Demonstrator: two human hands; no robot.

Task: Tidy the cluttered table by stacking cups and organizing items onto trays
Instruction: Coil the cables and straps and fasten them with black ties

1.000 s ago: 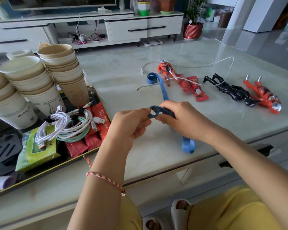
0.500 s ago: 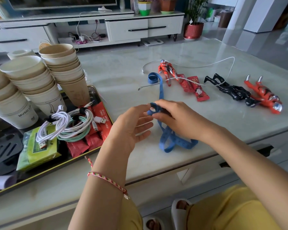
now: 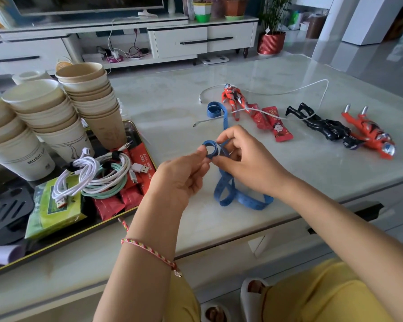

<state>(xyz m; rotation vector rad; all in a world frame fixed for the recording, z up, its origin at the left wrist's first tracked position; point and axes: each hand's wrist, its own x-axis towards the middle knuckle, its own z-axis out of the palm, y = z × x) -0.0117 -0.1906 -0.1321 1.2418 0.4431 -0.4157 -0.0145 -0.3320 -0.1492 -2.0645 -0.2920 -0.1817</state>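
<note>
A blue measuring tape [image 3: 226, 194] lies partly unrolled on the pale table [image 3: 172, 108], one end curled far off near a red toy figure. Its near end is wound into a small roll [image 3: 211, 148] held above the table. My left hand [image 3: 182, 177] pinches that roll from the left. My right hand [image 3: 244, 159] pinches the tape right beside the roll, with loose loops hanging below it. On the left, a dark tray with a gold rim [image 3: 56, 244] carries stacks of paper cups [image 3: 91, 96], coiled cables [image 3: 98, 175], red sachets [image 3: 107, 204] and a green packet [image 3: 51, 208].
Two red toy figures [image 3: 235, 98] [image 3: 370, 133], a black one [image 3: 323, 124], red sachets [image 3: 277, 126] and a white cable [image 3: 289, 89] lie on the table's far right. The table's front edge runs below my wrists. A TV cabinet [image 3: 179, 40] stands beyond.
The roll has grown as more tape is wound on. The slack tape has slid toward me and gathered into loops below my right hand.
</note>
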